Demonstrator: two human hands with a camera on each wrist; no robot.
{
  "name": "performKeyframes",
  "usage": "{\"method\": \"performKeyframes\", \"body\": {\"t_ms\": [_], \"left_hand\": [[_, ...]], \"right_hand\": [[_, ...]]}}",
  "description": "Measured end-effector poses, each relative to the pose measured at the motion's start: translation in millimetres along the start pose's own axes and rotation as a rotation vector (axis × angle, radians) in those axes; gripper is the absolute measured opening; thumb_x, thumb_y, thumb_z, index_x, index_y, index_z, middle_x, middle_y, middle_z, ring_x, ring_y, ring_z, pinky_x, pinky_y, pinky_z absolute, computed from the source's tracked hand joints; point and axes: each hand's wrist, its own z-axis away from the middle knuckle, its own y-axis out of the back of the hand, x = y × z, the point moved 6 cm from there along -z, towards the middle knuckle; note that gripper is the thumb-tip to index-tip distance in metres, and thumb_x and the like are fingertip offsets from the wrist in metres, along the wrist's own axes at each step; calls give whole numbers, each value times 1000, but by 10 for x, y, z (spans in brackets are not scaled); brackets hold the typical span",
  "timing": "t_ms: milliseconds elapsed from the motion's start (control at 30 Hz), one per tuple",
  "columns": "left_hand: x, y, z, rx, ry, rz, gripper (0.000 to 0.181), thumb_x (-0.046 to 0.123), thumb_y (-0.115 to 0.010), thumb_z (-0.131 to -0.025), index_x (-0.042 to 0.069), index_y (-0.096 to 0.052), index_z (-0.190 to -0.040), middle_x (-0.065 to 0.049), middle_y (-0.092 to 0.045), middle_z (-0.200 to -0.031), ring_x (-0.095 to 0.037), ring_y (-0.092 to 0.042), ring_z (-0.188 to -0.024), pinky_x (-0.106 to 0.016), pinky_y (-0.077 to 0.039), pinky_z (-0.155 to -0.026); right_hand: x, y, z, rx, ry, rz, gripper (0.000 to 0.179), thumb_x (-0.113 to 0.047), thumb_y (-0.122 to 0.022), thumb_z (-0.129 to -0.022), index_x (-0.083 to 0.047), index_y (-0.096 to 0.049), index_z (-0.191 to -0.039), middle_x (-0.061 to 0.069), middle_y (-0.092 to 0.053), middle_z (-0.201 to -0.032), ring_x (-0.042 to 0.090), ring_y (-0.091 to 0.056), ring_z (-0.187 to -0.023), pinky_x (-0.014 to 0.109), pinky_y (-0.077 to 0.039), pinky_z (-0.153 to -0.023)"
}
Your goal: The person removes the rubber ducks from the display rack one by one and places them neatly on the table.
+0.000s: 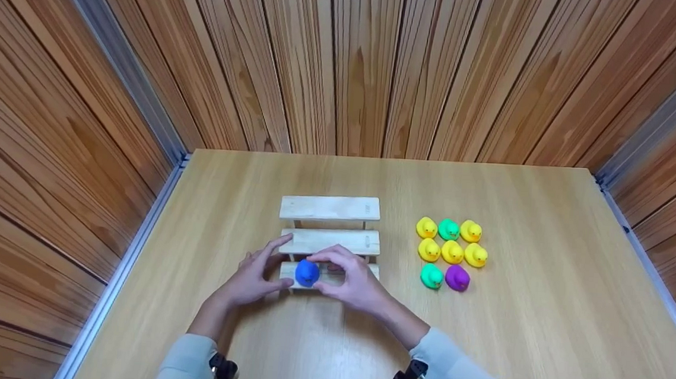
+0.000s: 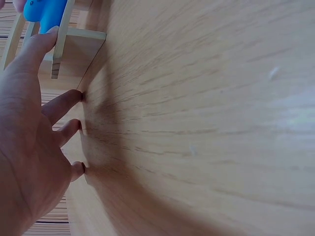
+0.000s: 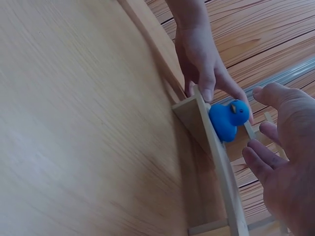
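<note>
A blue toy duck (image 1: 307, 273) sits on the left part of the lowest step of a pale wooden three-step rack (image 1: 330, 208). My left hand (image 1: 254, 280) is at the rack's left end, fingers spread. In the left wrist view its thumb (image 2: 44, 42) lies at the step's edge beside the duck, while the other fingertips reach down by the tabletop. From the right, my right hand (image 1: 355, 280) hovers over the lowest step with thumb and fingers parted. The right wrist view shows a gap between those fingers (image 3: 258, 157) and the duck (image 3: 226, 120).
Right of the rack, several yellow ducks (image 1: 452, 252), two green ducks (image 1: 432, 276) and one purple duck (image 1: 457, 277) stand in rows on the wooden table (image 1: 543, 323). Wood-plank walls (image 1: 358, 66) with metal corner rails enclose the table's back and sides.
</note>
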Motion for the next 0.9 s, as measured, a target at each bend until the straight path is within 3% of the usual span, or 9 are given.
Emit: {"method": "performKeyframes", "body": {"t_ms": [400, 633, 900], "left_hand": [[1, -4, 1, -8, -9, -2, 90, 37, -83, -104, 47, -28, -176, -14, -46, -180, -46, -24, -176, -78, 12, -138], [16, -1, -1, 13, -32, -4, 93, 35, -85, -102, 39, -30, -177, -16, -47, -179, -50, -25, -175, -83, 11, -136], [2, -8, -2, 12, -23, 3, 92, 34, -85, -103, 42, -30, -176, -19, -51, -175, -50, -26, -174, -81, 13, -137]], "right_hand": [[127, -144, -4, -8, -18, -17, 43, -8, -86, -99, -7, -75, -141, 15, -75, -140, 35, -72, -134, 46, -61, -119], [124, -184, -23, 0, -5, -20, 42, -8, -86, -99, -4, -76, -139, 17, -75, -136, 37, -73, -131, 49, -63, -116], [136, -199, -18, 0, -31, -19, 39, -8, -86, -99, -4, -77, -136, 17, -75, -137, 37, -73, -132, 51, -64, -114]]}}
